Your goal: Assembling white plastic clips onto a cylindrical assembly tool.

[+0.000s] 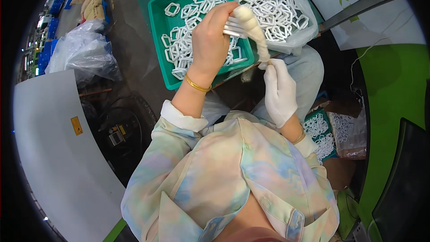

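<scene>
Over the green rectangular plastic tray (159,50), the bare left grip (209,40) is closed around a small stack of white, angular plastic frames (233,28), their edges projecting rightward. The white-gloved right grip (280,92) is closed on the lower end of a slender stick with a thick, cream, cloth-like wrapping (254,27); the wrapped head overlaps the stack's right end, though actual contact cannot be confirmed. For good results, hold the stack square, keep fingertips behind the exposed edges, and apply the wrapped head lightly and evenly. Excess force could probably splay the stack, dropping pieces onto the loose white frames (180,47) below.
</scene>
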A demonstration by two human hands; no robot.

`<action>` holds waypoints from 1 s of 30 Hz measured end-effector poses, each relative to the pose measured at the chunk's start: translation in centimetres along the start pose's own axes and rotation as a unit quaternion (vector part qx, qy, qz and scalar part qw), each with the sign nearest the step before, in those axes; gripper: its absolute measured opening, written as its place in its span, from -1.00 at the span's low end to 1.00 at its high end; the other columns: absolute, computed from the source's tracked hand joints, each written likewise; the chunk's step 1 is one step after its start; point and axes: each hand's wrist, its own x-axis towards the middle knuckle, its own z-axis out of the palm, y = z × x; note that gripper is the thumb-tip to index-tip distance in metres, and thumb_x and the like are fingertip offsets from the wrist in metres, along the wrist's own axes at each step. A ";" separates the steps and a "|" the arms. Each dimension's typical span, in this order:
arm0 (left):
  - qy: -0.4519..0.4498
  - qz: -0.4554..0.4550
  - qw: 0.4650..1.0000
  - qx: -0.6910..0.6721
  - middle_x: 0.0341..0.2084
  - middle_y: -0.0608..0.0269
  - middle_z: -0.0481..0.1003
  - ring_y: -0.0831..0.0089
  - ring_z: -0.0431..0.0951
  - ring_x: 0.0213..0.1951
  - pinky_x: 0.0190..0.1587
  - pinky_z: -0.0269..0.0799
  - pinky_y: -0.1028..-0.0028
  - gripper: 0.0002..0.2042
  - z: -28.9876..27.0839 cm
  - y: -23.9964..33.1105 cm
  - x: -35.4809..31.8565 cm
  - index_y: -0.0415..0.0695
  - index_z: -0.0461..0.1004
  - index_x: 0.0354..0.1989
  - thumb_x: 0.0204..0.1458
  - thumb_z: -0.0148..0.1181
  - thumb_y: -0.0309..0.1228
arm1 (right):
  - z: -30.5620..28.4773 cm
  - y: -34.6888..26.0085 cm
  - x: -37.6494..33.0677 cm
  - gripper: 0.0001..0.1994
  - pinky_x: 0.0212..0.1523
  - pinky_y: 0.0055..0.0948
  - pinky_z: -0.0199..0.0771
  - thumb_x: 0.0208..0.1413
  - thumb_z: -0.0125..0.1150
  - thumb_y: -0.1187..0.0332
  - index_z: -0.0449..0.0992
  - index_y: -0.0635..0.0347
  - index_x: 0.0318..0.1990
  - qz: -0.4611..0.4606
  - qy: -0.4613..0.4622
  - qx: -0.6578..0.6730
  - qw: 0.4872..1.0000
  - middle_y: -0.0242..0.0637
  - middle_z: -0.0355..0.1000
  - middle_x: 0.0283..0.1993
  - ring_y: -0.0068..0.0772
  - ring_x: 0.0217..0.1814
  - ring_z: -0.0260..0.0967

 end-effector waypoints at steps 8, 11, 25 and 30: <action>0.002 0.017 1.000 0.018 -0.19 0.11 0.59 0.13 0.61 -0.19 -0.15 0.54 0.33 -0.65 0.3 -0.5 0.0 -0.18 0.53 -0.10 -0.09 0.13 -0.76 | 0.0 0.1 -0.3 -0.81 -0.29 -0.40 0.35 0.40 -0.11 0.35 0.43 0.25 -0.12 0.060 -0.028 -0.018 0.998 -0.22 0.38 -0.40 -0.38 -0.41 0.31; 0.007 0.024 1.000 0.008 -0.19 0.09 0.59 0.13 0.61 -0.18 -0.14 0.54 0.32 -0.65 0.5 0.1 0.3 -0.20 0.53 -0.09 -0.09 0.13 -0.76 | 0.6 0.0 -0.2 -0.80 -0.33 -0.42 0.32 0.40 -0.11 0.34 0.43 0.23 -0.11 0.008 -0.044 -0.046 0.998 -0.23 0.35 -0.42 -0.44 -0.43 0.28; -0.068 -0.245 0.937 -0.241 -0.10 0.03 0.59 0.28 0.65 -0.14 -0.11 0.58 0.39 -0.75 -0.2 0.6 0.9 -0.26 0.49 -0.05 0.17 -0.07 -0.69 | -0.9 2.3 0.3 -0.80 -0.18 -0.18 0.45 0.37 -0.09 0.31 0.41 0.22 -0.07 0.067 -0.051 -0.062 0.995 -0.02 0.52 -0.25 0.12 -0.18 0.50; -0.059 -0.391 0.759 -0.517 -0.02 -0.21 0.52 0.05 0.62 -0.05 -0.01 0.61 0.32 -0.72 0.2 -0.4 0.4 -0.33 0.30 0.14 0.31 -0.12 -0.51 | 0.0 0.5 0.3 -0.81 -0.28 -0.41 0.34 0.39 -0.09 0.35 0.42 0.27 -0.13 0.035 -0.026 -0.019 0.999 -0.22 0.37 -0.39 -0.41 -0.38 0.29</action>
